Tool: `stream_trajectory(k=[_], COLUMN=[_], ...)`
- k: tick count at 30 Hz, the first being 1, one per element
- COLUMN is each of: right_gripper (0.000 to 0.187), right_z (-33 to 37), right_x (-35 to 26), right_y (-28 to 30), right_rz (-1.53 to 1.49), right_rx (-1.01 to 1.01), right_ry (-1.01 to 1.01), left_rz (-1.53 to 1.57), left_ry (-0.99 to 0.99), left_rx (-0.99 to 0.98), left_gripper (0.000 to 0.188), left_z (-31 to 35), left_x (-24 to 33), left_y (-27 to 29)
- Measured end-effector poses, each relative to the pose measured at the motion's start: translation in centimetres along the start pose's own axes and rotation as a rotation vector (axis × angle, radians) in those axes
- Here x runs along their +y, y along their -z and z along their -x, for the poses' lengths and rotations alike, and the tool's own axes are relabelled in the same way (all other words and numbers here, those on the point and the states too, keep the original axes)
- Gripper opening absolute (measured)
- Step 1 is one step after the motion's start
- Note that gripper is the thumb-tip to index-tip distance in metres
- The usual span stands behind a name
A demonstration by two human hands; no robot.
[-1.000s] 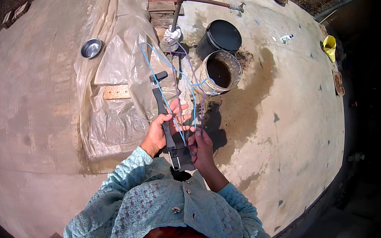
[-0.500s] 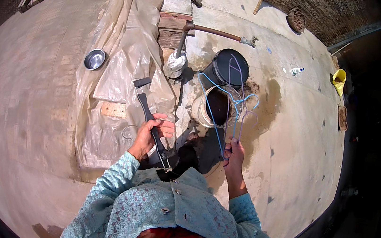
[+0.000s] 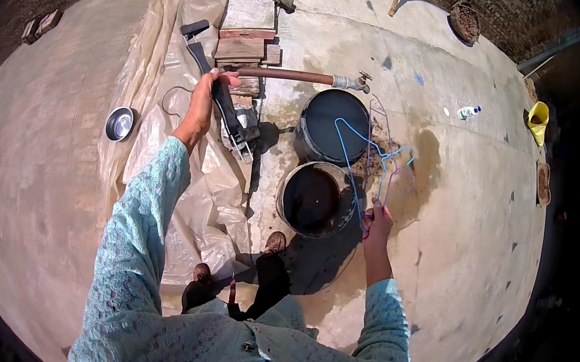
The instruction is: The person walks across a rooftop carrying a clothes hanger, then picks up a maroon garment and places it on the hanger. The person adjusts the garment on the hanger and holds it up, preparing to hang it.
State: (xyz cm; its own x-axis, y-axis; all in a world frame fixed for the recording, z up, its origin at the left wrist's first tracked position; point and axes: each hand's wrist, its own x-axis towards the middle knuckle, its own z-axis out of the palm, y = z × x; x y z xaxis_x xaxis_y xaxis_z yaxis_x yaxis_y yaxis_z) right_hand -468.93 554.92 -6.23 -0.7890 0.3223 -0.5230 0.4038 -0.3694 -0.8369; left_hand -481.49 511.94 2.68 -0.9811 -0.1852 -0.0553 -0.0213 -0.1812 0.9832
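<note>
My left hand (image 3: 201, 108) holds a black clothes hanger (image 3: 223, 106) with wide ends and a thin metal hook. It is reached out far forward, and in the picture the hanger overlaps the near end of the tap pipe (image 3: 285, 75). Closed around the lower ends of several thin hangers is my right hand (image 3: 377, 224). A blue hanger (image 3: 355, 187) shows plainly among them, and a purple hanger (image 3: 391, 180) sits beside it. These stick out forward, to the right of two dark buckets. The far bucket (image 3: 333, 125) and the near bucket (image 3: 311, 197) both hold dark liquid.
Crumpled clear plastic sheeting (image 3: 190, 201) lies at left, with a metal bowl (image 3: 120, 124) on its edge. Gloves (image 3: 283, 1) lie beyond the wooden boards (image 3: 241, 48). A white bottle (image 3: 468, 113), a yellow container (image 3: 538, 121) and a basket (image 3: 464, 23) stand at right.
My left hand has moved forward and left with the black hanger, away from my body. My right hand has shifted slightly right, still holding the hangers. The view has shifted, showing my feet.
</note>
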Motion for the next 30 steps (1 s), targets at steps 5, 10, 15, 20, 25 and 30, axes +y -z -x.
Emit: stream_trajectory(k=[5, 10, 15, 20, 25, 30], right_gripper=[0.019, 0.016, 0.018, 0.053, 0.053, 0.050], right_z=[-8.9, -15.4, -22.0, -26.9, -31.5, -38.4], right_x=[1.3, 2.1, 3.9, 5.8, 9.6, 17.0], right_y=[-0.3, -2.1, -3.9, -6.7, -10.1, -6.5], right_rz=[0.120, 0.253, 0.309, 0.325, 0.661, 1.137], right_rx=[0.033, 0.016, -0.011, -0.008, -0.054, -0.158], right_ry=[-0.042, -0.130, -0.249, -0.265, -0.186, 0.020], left_rz=[-0.189, -0.516, -1.291, -1.376, -1.477, -1.354], left_ry=[0.052, 0.090, 0.004, 0.000, -0.049, -0.038], left_rx=[0.074, 0.105, -0.073, 0.232, 0.254, 0.145], left_gripper=[0.057, 0.058, 0.048, 0.048, 0.049, 0.053], left_z=[-10.7, -15.6, -15.4, -15.0, -14.9, -15.1], left_x=[-6.9, -9.1, -7.1, -9.0, -10.1, -8.7], left_y=[-1.4, -1.6, -2.8, -2.9, -2.5, -3.7])
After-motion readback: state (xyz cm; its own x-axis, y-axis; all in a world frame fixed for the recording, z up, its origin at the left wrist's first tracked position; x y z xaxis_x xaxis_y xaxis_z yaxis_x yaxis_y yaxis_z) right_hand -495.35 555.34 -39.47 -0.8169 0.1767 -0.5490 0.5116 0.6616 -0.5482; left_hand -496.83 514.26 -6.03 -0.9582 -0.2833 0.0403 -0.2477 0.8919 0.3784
